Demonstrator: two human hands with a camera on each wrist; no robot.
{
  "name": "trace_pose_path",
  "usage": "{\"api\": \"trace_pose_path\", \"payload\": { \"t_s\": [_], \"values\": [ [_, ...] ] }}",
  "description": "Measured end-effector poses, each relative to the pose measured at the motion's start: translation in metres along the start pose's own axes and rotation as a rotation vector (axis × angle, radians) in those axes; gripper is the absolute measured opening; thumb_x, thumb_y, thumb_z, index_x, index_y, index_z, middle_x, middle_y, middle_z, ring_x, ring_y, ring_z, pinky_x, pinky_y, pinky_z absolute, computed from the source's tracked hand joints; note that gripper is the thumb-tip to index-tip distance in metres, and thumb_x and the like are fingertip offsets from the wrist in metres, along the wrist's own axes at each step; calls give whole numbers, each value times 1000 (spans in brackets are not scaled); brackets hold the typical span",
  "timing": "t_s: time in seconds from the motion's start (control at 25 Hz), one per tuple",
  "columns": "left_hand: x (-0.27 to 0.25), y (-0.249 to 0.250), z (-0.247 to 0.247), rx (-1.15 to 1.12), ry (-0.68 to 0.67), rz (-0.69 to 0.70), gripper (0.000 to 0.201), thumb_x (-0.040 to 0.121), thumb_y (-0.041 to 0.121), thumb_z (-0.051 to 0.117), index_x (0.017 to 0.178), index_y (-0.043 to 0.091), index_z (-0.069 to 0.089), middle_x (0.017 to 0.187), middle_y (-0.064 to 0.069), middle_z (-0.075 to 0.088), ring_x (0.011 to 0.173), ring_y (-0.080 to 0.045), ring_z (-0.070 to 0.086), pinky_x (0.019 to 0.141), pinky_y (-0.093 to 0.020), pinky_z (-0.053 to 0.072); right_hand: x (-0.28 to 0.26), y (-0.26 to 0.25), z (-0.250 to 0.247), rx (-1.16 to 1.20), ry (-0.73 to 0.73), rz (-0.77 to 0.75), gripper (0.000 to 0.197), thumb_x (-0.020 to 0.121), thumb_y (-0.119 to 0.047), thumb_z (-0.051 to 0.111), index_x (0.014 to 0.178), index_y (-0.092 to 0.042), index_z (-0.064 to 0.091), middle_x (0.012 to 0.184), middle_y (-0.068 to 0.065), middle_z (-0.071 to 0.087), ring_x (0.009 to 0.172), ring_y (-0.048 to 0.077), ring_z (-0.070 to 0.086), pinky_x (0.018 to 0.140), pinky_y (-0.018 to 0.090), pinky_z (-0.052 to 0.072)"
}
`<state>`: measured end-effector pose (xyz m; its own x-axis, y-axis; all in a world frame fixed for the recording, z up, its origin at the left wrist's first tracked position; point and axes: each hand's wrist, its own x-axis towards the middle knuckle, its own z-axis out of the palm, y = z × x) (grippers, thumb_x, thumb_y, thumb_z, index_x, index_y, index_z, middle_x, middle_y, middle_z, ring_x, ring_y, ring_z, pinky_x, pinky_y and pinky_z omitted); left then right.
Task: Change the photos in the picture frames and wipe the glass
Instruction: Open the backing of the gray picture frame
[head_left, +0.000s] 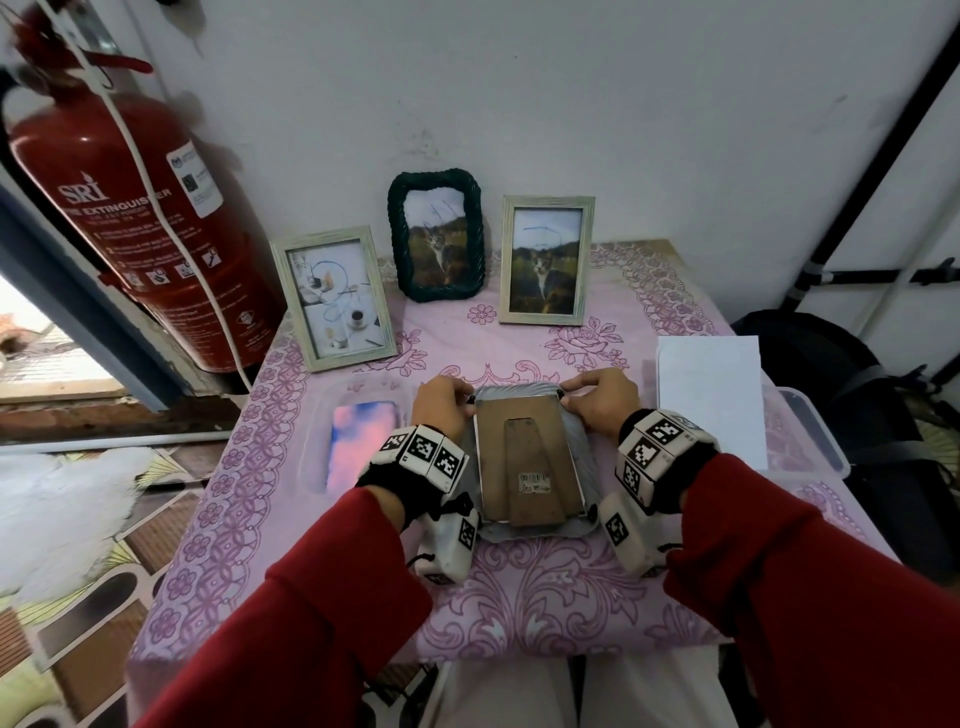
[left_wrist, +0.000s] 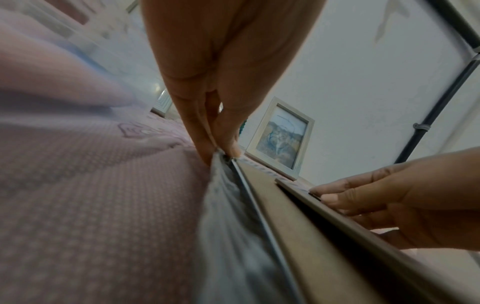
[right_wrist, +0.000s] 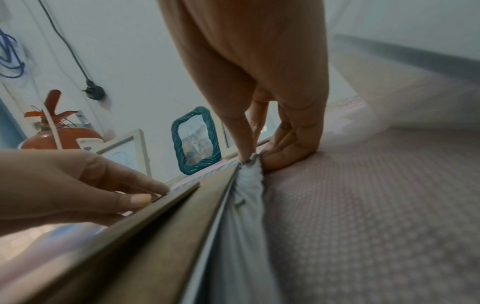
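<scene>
A grey ribbed picture frame (head_left: 527, 457) lies face down on the pink tablecloth, its brown backing board and folded stand facing up. My left hand (head_left: 466, 399) pinches the frame's far left corner; in the left wrist view thumb and forefinger (left_wrist: 205, 148) meet at a small clip on the grey rim (left_wrist: 228, 205). At the far right corner my right hand (head_left: 567, 397) pinches the same way, its fingertips (right_wrist: 245, 152) closed on the rim's edge (right_wrist: 246, 185). A pink and blue sky photo (head_left: 363, 447) lies left of the frame.
Three frames stand by the wall: a pale one with a coffee collage (head_left: 332, 299), a dark green rope one (head_left: 436, 234) and a pale one (head_left: 545, 260), both with cat photos. White paper (head_left: 711, 395) lies on a clear container at right. A red fire extinguisher (head_left: 135, 208) leans at left.
</scene>
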<state>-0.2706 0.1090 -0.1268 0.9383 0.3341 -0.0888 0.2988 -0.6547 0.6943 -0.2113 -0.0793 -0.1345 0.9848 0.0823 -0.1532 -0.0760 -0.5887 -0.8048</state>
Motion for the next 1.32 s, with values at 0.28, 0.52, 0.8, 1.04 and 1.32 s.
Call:
{"api": "trace_pose_path", "payload": {
  "t_s": [0.28,0.52,0.8,1.04,1.32],
  "values": [
    [-47,-7,9,44,-62,107,56,79,15,71,129,3,49,136,-16,46,127,-27,42,106,-29,30,-48,7,-4,233,-226,-22,61,80,5,64,136,-9,45,113,-1,54,113,19,46,108,37,38],
    [-81,-10,13,56,21,83,48,84,28,66,123,3,54,131,-17,45,124,-28,40,101,-24,27,-81,26,-14,251,-225,-83,56,79,17,57,130,-3,50,86,1,46,77,9,42,73,12,43],
    [-95,0,16,61,-5,12,46,77,46,69,109,13,66,135,-15,41,130,-28,34,109,-36,30,-86,35,-13,319,-208,-88,51,80,11,61,127,-8,54,75,-5,32,68,7,35,73,12,36],
    [-96,10,18,-13,41,3,41,68,37,79,100,14,67,145,-8,28,135,-26,28,112,-37,26,-85,40,-11,318,-179,-138,52,77,14,62,125,-5,56,76,-3,32,69,8,33,71,15,37],
    [-93,7,18,-246,72,79,32,77,16,74,105,5,67,119,-13,49,114,-21,49,97,-17,36,-86,42,-7,293,-125,-193,47,78,13,62,121,-3,59,77,-7,35,73,9,35,75,20,38]
  ]
}}
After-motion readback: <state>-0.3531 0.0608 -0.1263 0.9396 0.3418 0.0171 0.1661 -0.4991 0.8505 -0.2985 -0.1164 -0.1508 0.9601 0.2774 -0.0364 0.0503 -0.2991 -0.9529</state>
